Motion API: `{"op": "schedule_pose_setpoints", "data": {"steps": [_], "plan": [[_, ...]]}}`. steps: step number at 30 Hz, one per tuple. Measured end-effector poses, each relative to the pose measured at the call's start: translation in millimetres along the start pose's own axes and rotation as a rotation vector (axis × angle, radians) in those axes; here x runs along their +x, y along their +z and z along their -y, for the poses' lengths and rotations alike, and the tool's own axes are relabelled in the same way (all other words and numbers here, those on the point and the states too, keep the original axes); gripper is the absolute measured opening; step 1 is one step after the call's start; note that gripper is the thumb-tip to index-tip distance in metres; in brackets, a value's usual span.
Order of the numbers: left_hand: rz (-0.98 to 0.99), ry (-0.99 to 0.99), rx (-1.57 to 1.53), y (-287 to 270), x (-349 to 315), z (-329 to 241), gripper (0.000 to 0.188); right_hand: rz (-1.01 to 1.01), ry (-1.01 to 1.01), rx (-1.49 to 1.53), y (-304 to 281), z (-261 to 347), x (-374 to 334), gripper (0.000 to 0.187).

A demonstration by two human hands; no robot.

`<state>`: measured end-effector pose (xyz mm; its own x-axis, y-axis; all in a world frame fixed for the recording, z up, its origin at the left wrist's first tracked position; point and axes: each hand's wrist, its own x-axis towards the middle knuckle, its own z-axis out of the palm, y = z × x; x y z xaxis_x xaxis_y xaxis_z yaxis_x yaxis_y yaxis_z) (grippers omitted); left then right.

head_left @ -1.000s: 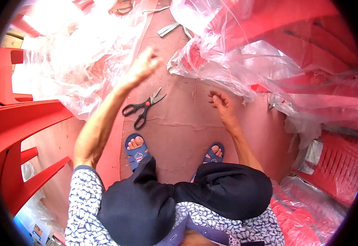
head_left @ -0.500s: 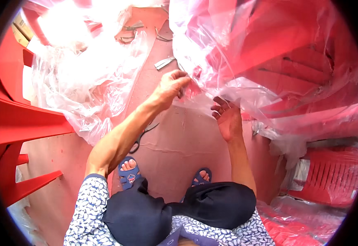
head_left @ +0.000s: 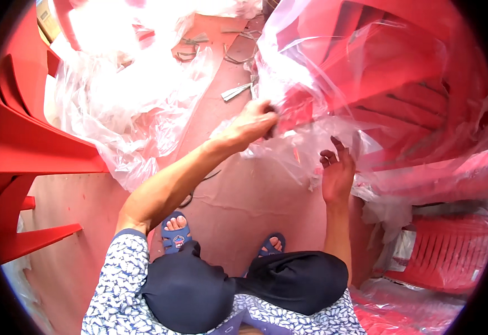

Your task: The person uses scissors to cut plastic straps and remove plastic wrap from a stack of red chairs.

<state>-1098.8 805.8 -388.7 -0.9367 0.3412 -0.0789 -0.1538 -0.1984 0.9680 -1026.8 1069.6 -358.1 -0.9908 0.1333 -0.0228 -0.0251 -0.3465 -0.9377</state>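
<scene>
My left hand (head_left: 256,124) is closed, its fingers pinching the lower edge of a clear plastic sheet (head_left: 297,148). That sheet drapes over red plastic chairs (head_left: 389,67) at the right, which show through it. Beside the sheet's loose edge, my right hand (head_left: 339,174) is raised with the palm up, fingers apart and slightly bent. Nothing shows in its grasp, though film lies just behind its fingertips. Scissors (head_left: 187,199) lie on the floor by my left foot, partly hidden under my left forearm.
More red chairs (head_left: 43,146) stand at the left, legs jutting toward me. Crumpled clear film (head_left: 126,117) is heaped at the far left, very bright. Strap pieces (head_left: 236,92) lie on the reddish floor (head_left: 238,206). Wrapped red slatted items (head_left: 450,248) sit at the lower right.
Both hands have shifted right; the left, still gripping the film, has also come slightly nearer. The film's edge has moved with it. The view has turned a little.
</scene>
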Motion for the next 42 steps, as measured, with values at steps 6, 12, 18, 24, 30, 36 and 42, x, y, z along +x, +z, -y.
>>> {"op": "schedule_pose_setpoints", "data": {"steps": [6, 12, 18, 24, 30, 36, 42], "plan": [[-0.257, 0.014, -0.259, -51.5, 5.1, -5.6, 0.042, 0.125, -0.115, -0.157, 2.0, 29.8, -2.1, 0.031], [-0.255, 0.147, -0.513, -31.7, 27.9, -139.1, 0.107, 0.411, 0.388, -0.637, 29.6, 86.7, -12.1, 0.027], [-0.315, 0.009, -0.215, 9.8, 29.3, -245.4, 0.034, 0.363, 0.480, -0.601, 47.4, 218.9, -38.1, 0.031], [-0.470, -0.086, -0.242, 11.9, -8.4, -370.8, 0.060, 0.219, 0.400, -0.632, 134.4, 408.8, -63.1, 0.030], [-0.315, -0.074, -0.393, 61.6, -0.5, -520.1, 0.086, 0.301, 0.056, -0.720, 210.9, 606.9, -63.7, 0.022], [-0.265, -0.171, -0.334, 51.1, -5.1, -576.5, 0.100, -0.066, -0.184, -0.930, 163.6, 651.0, -10.2, 0.042], [-0.231, -0.126, -0.108, 88.3, -1.3, -643.5, 0.088, 0.144, -0.347, -1.433, 138.7, 617.5, -20.7, 0.062]]}}
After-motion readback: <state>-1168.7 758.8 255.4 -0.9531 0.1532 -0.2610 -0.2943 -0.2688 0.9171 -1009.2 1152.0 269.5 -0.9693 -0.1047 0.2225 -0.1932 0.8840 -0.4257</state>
